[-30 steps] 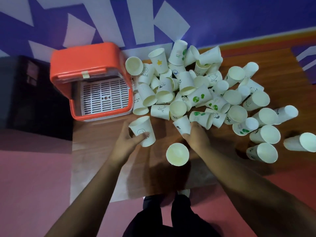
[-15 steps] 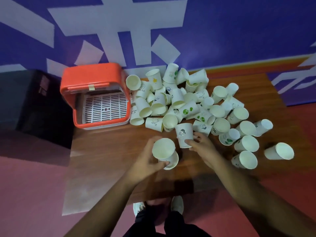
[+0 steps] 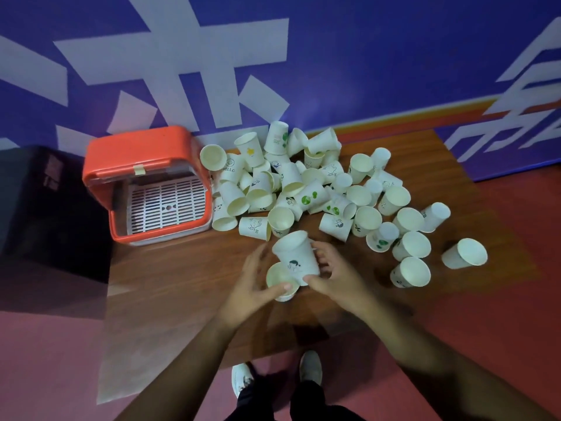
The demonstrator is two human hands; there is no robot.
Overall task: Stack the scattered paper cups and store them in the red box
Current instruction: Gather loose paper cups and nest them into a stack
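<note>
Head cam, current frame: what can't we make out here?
- Head view: cup count in the left hand; fingers and the upper cup cover the lower cup.
- Head view: whether the upper cup, in the right hand, sits inside it; contact hidden.
- Head view: most prints in the pile; too small, blurred.
- Head view: dark object, left; cut by edge.
</note>
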